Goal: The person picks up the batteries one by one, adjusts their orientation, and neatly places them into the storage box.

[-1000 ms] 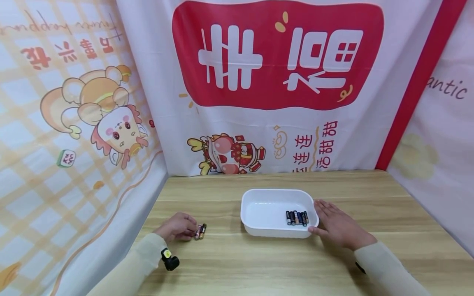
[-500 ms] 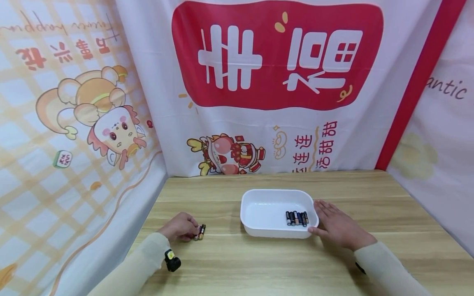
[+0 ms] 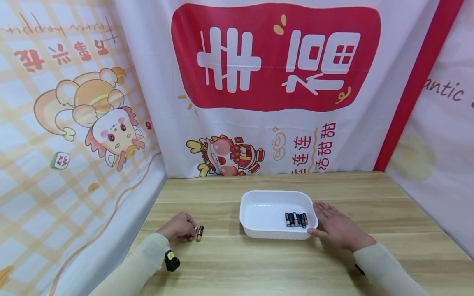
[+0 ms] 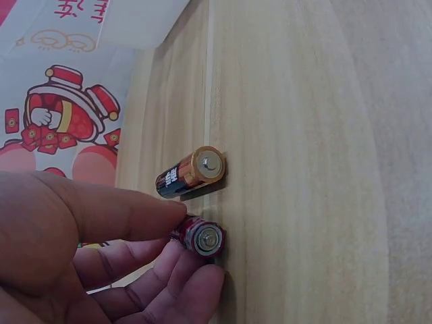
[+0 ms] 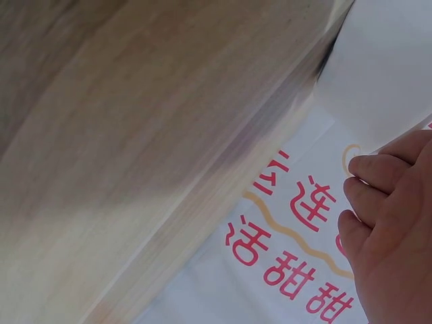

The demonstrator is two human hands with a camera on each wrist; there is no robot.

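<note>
My left hand [image 3: 179,227] is low over the left side of the table, pinching a red-and-silver battery [image 4: 201,236] between thumb and fingers. Just beyond it in the left wrist view lies a black battery with a copper-coloured end [image 4: 194,172], apart from the fingers. Several dark batteries [image 3: 296,220] lie side by side in the right part of a white plastic tub [image 3: 272,234]. Against the tub's right end rests my right hand [image 3: 338,227], its fingers straight and the thumb near the front corner. The right wrist view shows some of those fingers [image 5: 378,202].
The wood-grain table [image 3: 237,267] is bordered behind by a white cloth with a red printed panel [image 3: 274,96]. A checked cloth [image 3: 85,172] hangs along the left side, and another pale cloth on the right.
The left hand has drawn the red-and-silver battery slightly left, opening a gap between it and the black-and-copper one. The right hand and the tub stay put.
</note>
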